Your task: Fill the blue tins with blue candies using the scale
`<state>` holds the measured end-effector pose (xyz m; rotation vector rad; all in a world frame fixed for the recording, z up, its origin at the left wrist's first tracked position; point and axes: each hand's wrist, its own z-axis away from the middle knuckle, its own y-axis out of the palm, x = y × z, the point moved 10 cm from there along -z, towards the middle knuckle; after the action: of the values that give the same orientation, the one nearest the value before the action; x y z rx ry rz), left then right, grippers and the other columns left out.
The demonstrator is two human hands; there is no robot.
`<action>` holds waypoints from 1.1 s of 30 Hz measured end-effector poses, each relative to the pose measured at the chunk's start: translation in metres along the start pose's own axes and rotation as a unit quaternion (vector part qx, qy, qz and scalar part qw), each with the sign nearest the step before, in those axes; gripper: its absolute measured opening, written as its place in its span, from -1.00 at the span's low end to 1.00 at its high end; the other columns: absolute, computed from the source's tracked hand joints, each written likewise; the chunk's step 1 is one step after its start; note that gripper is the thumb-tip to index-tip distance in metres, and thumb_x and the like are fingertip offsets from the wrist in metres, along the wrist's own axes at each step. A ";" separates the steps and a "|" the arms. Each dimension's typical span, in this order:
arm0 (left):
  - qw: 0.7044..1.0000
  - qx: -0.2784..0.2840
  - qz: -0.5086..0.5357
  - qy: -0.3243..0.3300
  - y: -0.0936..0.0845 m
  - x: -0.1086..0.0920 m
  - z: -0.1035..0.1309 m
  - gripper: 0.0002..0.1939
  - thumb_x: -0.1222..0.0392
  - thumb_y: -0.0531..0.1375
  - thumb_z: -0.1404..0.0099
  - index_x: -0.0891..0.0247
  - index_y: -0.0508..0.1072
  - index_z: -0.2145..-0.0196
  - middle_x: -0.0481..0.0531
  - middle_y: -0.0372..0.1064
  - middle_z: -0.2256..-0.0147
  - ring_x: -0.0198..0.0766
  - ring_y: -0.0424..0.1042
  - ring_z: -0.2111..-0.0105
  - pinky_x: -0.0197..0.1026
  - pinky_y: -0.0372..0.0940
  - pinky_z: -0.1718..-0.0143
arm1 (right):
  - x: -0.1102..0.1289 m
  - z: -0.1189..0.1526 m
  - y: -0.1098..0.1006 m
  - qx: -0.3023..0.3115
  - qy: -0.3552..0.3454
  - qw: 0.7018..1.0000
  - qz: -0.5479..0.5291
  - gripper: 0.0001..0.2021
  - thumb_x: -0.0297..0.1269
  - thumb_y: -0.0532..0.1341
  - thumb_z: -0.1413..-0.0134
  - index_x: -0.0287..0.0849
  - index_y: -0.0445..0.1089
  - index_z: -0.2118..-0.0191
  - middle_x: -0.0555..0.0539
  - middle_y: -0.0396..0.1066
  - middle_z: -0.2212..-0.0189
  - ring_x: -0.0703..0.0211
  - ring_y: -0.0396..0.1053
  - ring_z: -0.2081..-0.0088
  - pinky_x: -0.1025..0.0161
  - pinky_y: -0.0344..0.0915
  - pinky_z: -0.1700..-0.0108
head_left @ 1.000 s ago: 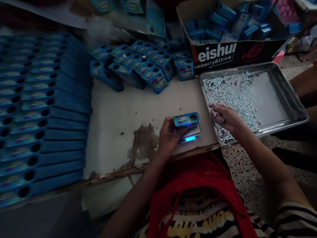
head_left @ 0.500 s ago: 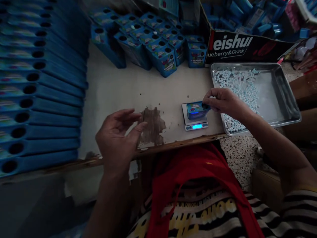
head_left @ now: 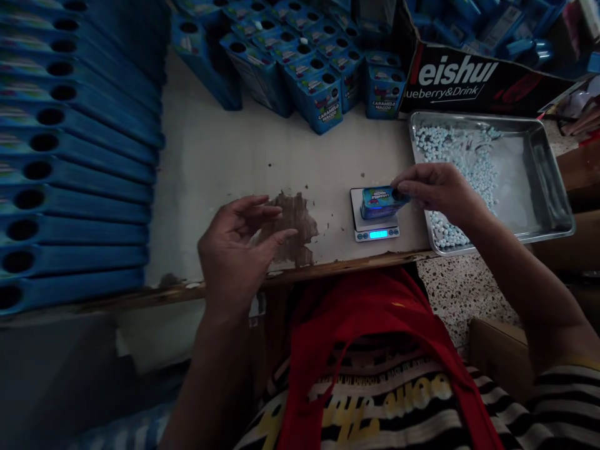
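Note:
A small blue candy box (head_left: 379,202) lies on a little digital scale (head_left: 375,225) with a lit blue display, near the table's front edge. My right hand (head_left: 434,187) hovers over the box's right end, fingers pinched at its round hole; whether pellets are in the fingers I cannot tell. My left hand (head_left: 237,247) floats open above the table, left of the scale, palm turned inward and holding nothing. A steel tray (head_left: 539,169) with many pale blue pellets (head_left: 462,162) sits just right of the scale.
Rows of upright blue boxes (head_left: 300,69) stand at the back of the table. A tall stack of flat blue boxes (head_left: 70,162) fills the left side. A cardboard carton (head_left: 469,78) with more boxes sits behind the tray. A brown worn patch (head_left: 290,228) marks the tabletop.
My left hand let go of the box on the scale and drew back to the left, open. My right hand left the tray and came to the box's hole.

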<state>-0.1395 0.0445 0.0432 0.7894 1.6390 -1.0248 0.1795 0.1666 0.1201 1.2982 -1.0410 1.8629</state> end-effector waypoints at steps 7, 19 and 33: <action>1.000 0.019 -0.004 -0.002 0.017 -0.008 0.006 -0.50 0.02 0.60 -0.17 0.13 0.67 -0.04 0.07 0.70 0.05 0.06 0.72 -0.02 0.25 0.61 -0.27 | -0.034 -0.002 -0.087 -0.209 0.074 0.932 -0.287 -0.86 -0.38 0.33 -0.46 -0.10 0.44 0.21 0.07 0.30 0.39 0.39 0.23 0.47 0.49 0.21 0.51; 0.995 0.064 0.065 -0.026 0.048 0.001 0.005 -0.48 0.09 0.59 -0.15 0.10 0.66 -0.06 0.06 0.69 0.08 -0.04 0.72 0.02 0.12 0.64 -0.21 | -0.062 0.020 -0.065 -0.134 0.126 0.960 -0.213 -0.88 -0.30 0.47 -0.33 -0.17 0.55 0.14 0.04 0.46 0.41 0.42 0.04 0.57 0.42 0.00 0.62; 0.990 0.102 0.047 -0.084 0.059 0.029 0.013 -0.48 0.03 0.60 -0.13 0.15 0.64 -0.02 0.12 0.69 0.05 0.01 0.72 -0.01 0.16 0.63 -0.26 | 0.034 0.007 -0.008 0.000 -0.063 0.989 0.135 -0.86 -0.23 0.44 -0.39 -0.17 0.73 0.13 0.03 0.40 0.55 0.27 0.27 0.48 0.29 0.13 0.46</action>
<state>-0.0911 0.0582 -0.0008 0.8816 1.3562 -1.1707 0.1789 0.1667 0.1560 1.3430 -1.3411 1.9966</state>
